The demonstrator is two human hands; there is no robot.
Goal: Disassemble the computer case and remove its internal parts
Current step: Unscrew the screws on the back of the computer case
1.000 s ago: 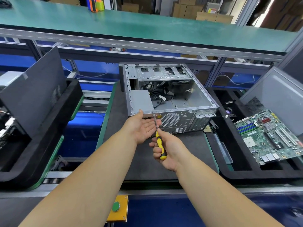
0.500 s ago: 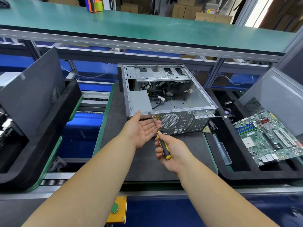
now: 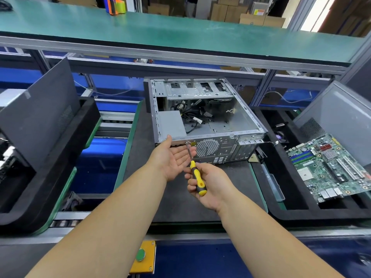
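Head view: the right hand (image 3: 210, 185) has its fingers (image 3: 189, 175) curled round the yellow-and-black handle of a screwdriver (image 3: 195, 173), whose metal shaft slants up and away to a screw (image 3: 186, 143) in the top edge of the rear panel of the computer case (image 3: 202, 119). The left hand (image 3: 172, 157) lies palm up just under that spot, its fingers (image 3: 186, 152) straight and relaxed, grasping nothing, the thumb tip against the case's upper rear edge and the fingertips beside the screwdriver shaft. The case lies on its side with the open face up, on a dark mat (image 3: 176, 201) in the middle of the tabletop, its perforated fan grille (image 3: 206, 147) facing the person. Inside it a grey power supply (image 3: 172, 123) sits in the near left corner, a tangle of black cables (image 3: 192, 115) lies beside that, and the drive bays (image 3: 198, 88) run along the far end. Toward the right edge of the tabletop a black foam tray (image 3: 281, 209) carries a green motherboard (image 3: 329, 167), with a grey side panel (image 3: 345, 117) leaning behind it. Toward the left edge another black foam tray (image 3: 40, 181) holds a dark panel (image 3: 40, 115) standing tilted. At the near edge, between the forearms, a yellow box with a green button (image 3: 141, 255) hangs below the tabletop. A green shelf (image 3: 180, 35) spans the frame above the case.
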